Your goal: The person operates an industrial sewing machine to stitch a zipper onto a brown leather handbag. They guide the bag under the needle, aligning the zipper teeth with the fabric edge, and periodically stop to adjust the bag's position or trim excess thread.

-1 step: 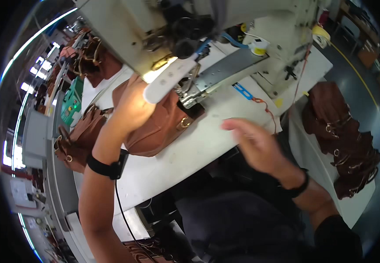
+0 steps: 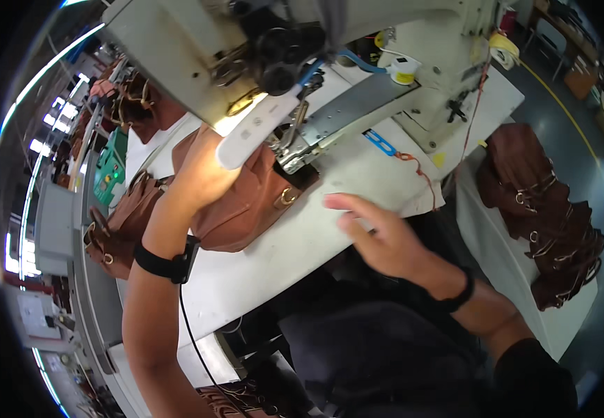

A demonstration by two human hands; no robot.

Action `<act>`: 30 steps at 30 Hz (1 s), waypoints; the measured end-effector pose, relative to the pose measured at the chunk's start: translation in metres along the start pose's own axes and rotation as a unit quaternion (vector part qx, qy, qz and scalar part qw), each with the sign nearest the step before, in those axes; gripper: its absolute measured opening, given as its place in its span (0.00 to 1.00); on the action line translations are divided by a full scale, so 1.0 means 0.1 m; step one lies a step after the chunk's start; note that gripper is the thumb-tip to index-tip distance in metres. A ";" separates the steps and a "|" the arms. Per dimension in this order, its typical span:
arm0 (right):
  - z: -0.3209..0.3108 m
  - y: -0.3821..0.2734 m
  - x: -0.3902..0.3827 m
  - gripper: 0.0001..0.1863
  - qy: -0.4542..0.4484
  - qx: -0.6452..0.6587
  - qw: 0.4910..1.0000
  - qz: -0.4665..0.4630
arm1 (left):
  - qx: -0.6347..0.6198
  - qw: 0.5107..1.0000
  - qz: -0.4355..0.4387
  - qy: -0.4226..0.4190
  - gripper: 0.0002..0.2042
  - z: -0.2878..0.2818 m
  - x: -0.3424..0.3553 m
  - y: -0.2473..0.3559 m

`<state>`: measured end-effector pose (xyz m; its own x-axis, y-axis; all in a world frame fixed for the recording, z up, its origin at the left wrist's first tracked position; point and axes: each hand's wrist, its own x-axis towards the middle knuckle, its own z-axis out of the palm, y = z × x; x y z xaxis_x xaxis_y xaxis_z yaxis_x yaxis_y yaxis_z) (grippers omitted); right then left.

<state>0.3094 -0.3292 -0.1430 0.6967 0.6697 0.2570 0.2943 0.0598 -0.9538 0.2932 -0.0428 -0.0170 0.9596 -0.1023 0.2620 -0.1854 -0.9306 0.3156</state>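
Brown, the bag (image 2: 250, 209) is lying against my left hand (image 2: 208, 171), the nearer one, and left of my right hand (image 2: 385, 244), which is hovering with fingers parted, holding nothing. Left fingertips are hiding from me; I cannot tell their grip.

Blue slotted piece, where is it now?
In the head view, the blue slotted piece lies right of centre on the white tabletop, beyond the right hand, beside the machine arm.

Left hand (image 2: 206, 171) lies forward while the right hand (image 2: 394, 245) hovers, fingers (image 2: 355, 204) parted
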 end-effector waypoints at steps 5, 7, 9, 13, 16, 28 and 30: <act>0.61 0.07 0.51 0.31 0.015 -0.019 0.997 -0.078 | -0.109 0.991 0.056 -0.050 0.23 0.11 0.14 -0.21; 0.70 0.07 0.62 0.32 0.039 -0.075 0.989 -0.123 | -0.071 0.991 0.091 -0.072 0.24 0.04 0.15 -0.24; 0.69 0.03 0.60 0.31 0.035 0.015 0.997 -0.063 | -0.069 0.991 0.099 -0.064 0.22 0.08 0.13 -0.24; 0.66 -0.03 0.61 0.26 0.009 0.136 0.990 -0.027 | 0.033 0.988 0.111 -0.102 0.19 -0.07 0.11 -0.22; 0.46 -0.20 0.65 0.20 -0.049 0.204 0.978 0.018 | 0.044 0.982 0.085 -0.161 0.16 -0.15 0.12 -0.18; -0.16 -0.26 1.00 0.15 -0.156 0.195 0.958 0.144 | -0.363 0.882 -0.287 -0.092 0.12 0.28 -0.32 -0.14; -0.18 -0.31 1.03 0.14 -0.166 0.181 0.957 0.155 | -0.393 0.867 -0.295 -0.082 0.10 0.32 -0.32 -0.19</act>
<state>0.3842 -0.2755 -0.0841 0.4490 0.8920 -0.0527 -0.1810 0.0331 -0.9829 0.2726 -0.0327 -0.0606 0.9416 0.2010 -0.2701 0.3235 -0.3176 0.8913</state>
